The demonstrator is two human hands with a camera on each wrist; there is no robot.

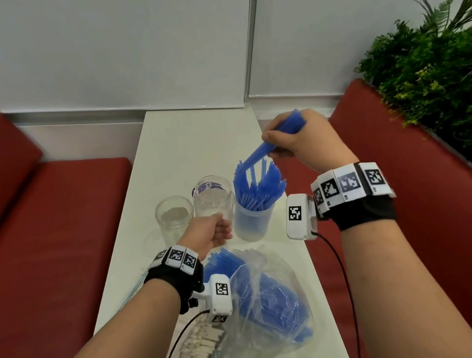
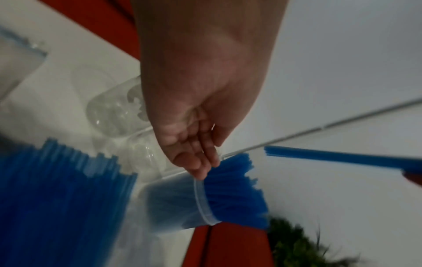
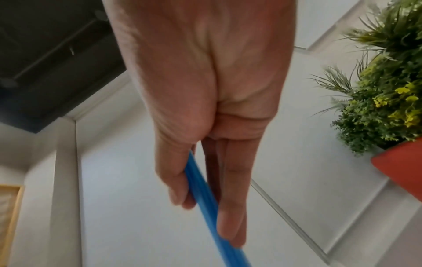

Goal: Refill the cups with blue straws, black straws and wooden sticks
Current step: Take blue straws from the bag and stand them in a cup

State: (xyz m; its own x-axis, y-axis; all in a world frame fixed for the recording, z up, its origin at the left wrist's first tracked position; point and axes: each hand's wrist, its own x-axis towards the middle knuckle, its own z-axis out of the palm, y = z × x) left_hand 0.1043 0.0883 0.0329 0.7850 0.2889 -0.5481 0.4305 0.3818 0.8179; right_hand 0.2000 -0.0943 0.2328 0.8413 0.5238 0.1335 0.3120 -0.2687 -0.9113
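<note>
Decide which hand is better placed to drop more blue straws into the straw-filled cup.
Right. The right hand already grips a bundle of blue plastic straws above the translucent plastic cup; the left hand holds nothing.

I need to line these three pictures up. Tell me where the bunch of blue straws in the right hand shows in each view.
Head: the bunch of blue straws sits right of centre, in the right hand, slanting down toward the full cup.
Left wrist: at the right edge, a blue bar above that cup.
Right wrist: low centre, pinched between thumb and fingers.
Shared landmark: the green plant.
</note>
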